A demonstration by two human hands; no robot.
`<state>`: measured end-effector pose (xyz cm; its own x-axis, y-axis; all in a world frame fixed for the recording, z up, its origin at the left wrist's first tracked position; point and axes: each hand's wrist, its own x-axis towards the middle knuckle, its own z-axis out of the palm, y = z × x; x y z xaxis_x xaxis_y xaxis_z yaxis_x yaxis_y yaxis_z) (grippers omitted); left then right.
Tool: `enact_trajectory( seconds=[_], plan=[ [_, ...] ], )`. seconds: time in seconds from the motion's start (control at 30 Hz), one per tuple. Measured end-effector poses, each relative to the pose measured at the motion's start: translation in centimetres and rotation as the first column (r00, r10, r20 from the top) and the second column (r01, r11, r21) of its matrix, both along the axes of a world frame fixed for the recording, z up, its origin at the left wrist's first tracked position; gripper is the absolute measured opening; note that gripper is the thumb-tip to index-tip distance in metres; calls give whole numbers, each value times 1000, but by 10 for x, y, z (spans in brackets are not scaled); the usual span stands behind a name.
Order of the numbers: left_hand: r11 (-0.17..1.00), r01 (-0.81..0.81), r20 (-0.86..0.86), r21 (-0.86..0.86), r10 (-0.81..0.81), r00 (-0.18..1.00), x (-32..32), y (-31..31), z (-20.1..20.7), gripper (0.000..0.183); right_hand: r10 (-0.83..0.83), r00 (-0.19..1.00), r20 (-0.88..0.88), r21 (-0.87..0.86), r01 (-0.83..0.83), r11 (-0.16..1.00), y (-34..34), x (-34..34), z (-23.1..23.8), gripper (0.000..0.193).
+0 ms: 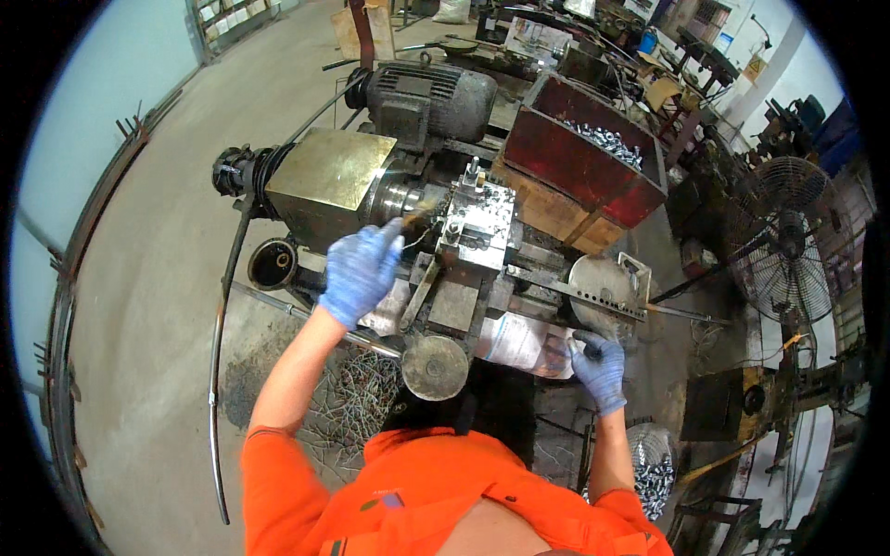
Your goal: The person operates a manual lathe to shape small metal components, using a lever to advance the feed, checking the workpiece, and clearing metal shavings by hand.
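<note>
- Floor, on my feed, carries curled metal shavings beside the machine's round disc; it runs broad leftward to a pale wall.
- Right hand: gloved, fingers bent at the right edge of a printed sheet; I cannot tell whether that grip pinches it.
- Left hand: gloved grip closed around a blurred brush-like tool, its tip in the narrow gap between spindle and metal block.
- Behind, motor and red bin hem in the far side.
- Farther right, I see a yellow warning sign, its writing too small to read.
</note>
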<state>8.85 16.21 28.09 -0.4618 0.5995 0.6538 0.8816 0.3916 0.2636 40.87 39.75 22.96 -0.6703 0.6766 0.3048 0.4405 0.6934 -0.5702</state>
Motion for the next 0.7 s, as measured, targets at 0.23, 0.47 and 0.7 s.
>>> enact_trajectory(
  seconds=[0.23,0.47,0.7],
  plan=[
    [979,29,87,-203,-11,996,2,28,-24,22,57,994,-91,136,-44,990,3,11,-7,15],
    [997,31,129,-76,-20,991,-5,8,-25,20,-43,990,-138,-73,33,997,9,20,-23,17],
    [998,45,134,35,-49,990,-1,21,-12,23,25,997,-78,66,-19,998,0,16,-8,14]
  ],
)
